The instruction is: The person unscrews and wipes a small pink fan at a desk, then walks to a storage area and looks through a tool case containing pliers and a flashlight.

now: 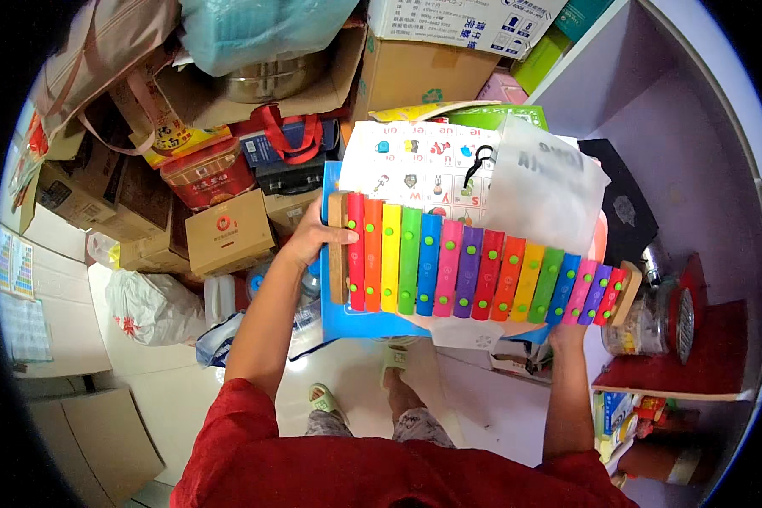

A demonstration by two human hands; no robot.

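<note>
A toy xylophone (474,269) with rainbow-coloured bars and wooden end pieces spans the middle of the view, its right end lower than its left. My left hand (315,239) is closed around its left wooden end, the thumb lying over the first red bar. Below the right end is my right hand (566,336), gripping it from underneath with its fingers mostly hidden. Behind the bars lie a blue board (347,323), a white picture chart of letters (389,173) and a frosted translucent pouch (546,182) with a black cord.
Cardboard boxes (229,233), a red gift box (207,173) and bags crowd the left and far side. A white plastic bag (154,309) rests on the floor. At right stands a shelf unit (677,110) with a clear jar (639,326) on a dark red shelf.
</note>
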